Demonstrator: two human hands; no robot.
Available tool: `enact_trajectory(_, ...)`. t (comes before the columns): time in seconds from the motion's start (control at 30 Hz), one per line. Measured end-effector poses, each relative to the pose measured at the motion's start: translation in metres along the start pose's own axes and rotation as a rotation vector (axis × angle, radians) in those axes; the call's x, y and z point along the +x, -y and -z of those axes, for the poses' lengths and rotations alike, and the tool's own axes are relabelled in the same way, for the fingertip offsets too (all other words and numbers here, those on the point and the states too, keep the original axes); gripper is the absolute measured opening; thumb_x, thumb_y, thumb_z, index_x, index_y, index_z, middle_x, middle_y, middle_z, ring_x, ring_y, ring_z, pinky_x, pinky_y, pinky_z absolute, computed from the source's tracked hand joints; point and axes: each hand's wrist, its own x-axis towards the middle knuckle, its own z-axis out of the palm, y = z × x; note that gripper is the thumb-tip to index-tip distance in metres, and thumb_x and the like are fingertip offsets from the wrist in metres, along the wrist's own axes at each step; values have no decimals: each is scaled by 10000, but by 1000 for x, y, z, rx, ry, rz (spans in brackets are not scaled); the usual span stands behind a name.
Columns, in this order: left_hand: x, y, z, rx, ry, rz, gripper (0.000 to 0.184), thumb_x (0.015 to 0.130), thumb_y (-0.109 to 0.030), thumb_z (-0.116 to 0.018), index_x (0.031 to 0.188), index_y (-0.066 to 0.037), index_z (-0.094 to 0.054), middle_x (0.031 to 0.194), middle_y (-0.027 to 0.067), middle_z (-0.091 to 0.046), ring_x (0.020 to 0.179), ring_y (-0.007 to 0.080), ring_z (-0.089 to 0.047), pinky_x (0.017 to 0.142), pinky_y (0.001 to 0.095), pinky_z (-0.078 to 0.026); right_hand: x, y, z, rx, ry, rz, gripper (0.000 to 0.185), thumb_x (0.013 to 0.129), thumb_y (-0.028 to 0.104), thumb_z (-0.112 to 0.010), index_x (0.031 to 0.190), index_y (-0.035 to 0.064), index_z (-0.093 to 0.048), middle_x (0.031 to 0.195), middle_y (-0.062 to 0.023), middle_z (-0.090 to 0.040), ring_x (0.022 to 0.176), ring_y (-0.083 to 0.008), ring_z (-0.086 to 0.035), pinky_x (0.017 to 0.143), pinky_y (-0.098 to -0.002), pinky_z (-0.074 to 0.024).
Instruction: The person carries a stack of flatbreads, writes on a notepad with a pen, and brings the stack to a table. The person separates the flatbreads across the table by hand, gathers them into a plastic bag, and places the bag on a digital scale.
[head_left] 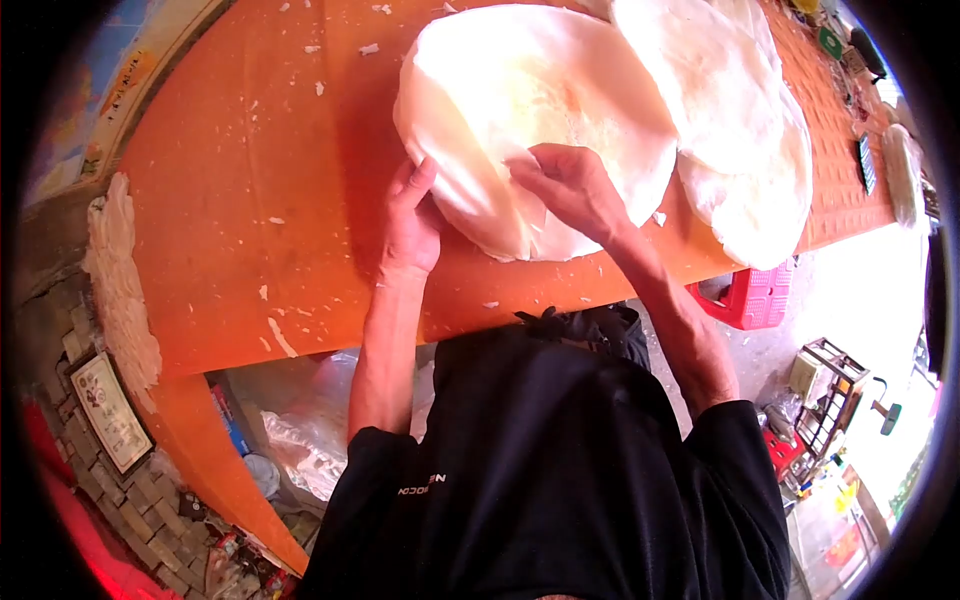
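A large, pale, roughly round piece (610,130) with a raised, folded rim lies on the orange table; I cannot tell its material. My left hand (408,225) grips its near left edge, thumb on the rim and the other fingers mostly hidden. Over the inside of the piece, my right hand (572,185) is closed in a pinch. Whatever sits between its fingertips, if anything, is too small to make out. A second pale piece (740,130), similar and crumpled, rests against the first on the right.
White flakes lie scattered over the orange table (250,200), whose near edge meets my body. Below on the right stand a pink plastic stool (760,298) and a dark metal rack (835,385). A dark phone-like object (866,165) and clutter occupy the far right end.
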Motion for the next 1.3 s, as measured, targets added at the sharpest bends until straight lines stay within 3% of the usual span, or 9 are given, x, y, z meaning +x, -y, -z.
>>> enact_trajectory(0.17, 3, 12, 9, 55, -121, -8, 481, 859, -215, -662, 1260, -8, -496, 1220, 70, -536, 1148, 186, -466, 1015, 339, -335, 2, 5, -35, -367, -149, 502, 367, 709, 269, -771, 944, 11, -658, 728, -177, -651, 643, -298, -645, 600, -366, -516)
enact_trajectory(0.43, 0, 11, 10, 124, -28, -89, 411, 842, -138, -676, 1200, 1, -530, 1148, 65, -575, 1095, 185, -500, 989, 328, -357, 9, 12, 2, 41, 19, -24, 222, 838, 152, -638, 958, -32, -670, 685, -109, -634, 601, -108, -536, 539, -304, -460)
enact_trajectory(0.57, 9, 15, 20, 61, -173, 69, 423, 804, -101, -680, 1188, 12, -544, 1137, 79, -587, 1087, 203, -517, 970, 336, -380, 9, -7, -17, -206, -189, 205, 164, 844, 128, -605, 778, -20, -624, 587, -216, -526, 476, -179, -459, 490, -350, -416)
enact_trajectory(0.6, 14, 18, 23, 42, -218, 139, 430, 790, -87, -678, 1187, 16, -546, 1145, 85, -586, 1091, 212, -518, 960, 339, -389, 4, 6, -16, -301, -89, 126, 147, 827, 117, -643, 909, -5, -632, 717, -101, -627, 601, -116, -539, 542, -313, -441)
enact_trajectory(0.73, 23, 34, 34, -11, -273, 220, 460, 774, -63, -671, 1206, 12, -533, 1155, 99, -583, 1091, 232, -525, 955, 359, -411, 8, -12, -26, -622, -141, 432, 264, 748, 99, -645, 1002, 32, -617, 772, -203, -637, 674, -391, -613, 594, -418, -506)
enact_trajectory(0.97, 9, 25, 38, 61, -175, 132, 593, 746, -53, -699, 1290, -4, -468, 1182, 105, -575, 1100, 252, -540, 955, 391, -451, 10, 30, -9, -482, -183, 426, 67, 734, 62, -559, 688, 44, -605, 615, -200, -578, 556, -367, -590, 537, -419, -477)
enact_trajectory(1.1, -11, -3, 84, 62, -281, 116, 573, 773, -81, -675, 1301, -13, -461, 1212, 125, -567, 1112, 275, -543, 978, 419, -441, -4, 104, 104, -245, -149, 58, 175, 838, 142, -648, 952, 24, -709, 815, -33, -691, 712, -74, -620, 643, -251, -515)
enact_trajectory(1.2, -32, -44, 152, 68, -333, 106, 512, 817, -122, -643, 1286, 0, -476, 1227, 144, -566, 1130, 292, -546, 981, 436, -439, -6, 109, 205, -151, -277, 213, 192, 860, 130, -631, 989, 0, -688, 868, -28, -684, 753, -82, -619, 680, -240, -509)
enact_trajectory(1.3, -61, -77, 207, 43, -404, 114, 554, 839, -155, -624, 1336, -28, -416, 1240, 137, -549, 1134, 310, -537, 960, 450, -457, -32, 176, 229, -868, -602, 643, 83, 787, 69, -649, 860, 51, -686, 705, -61, -639, 589, -130, -585, 550, -272, -486)
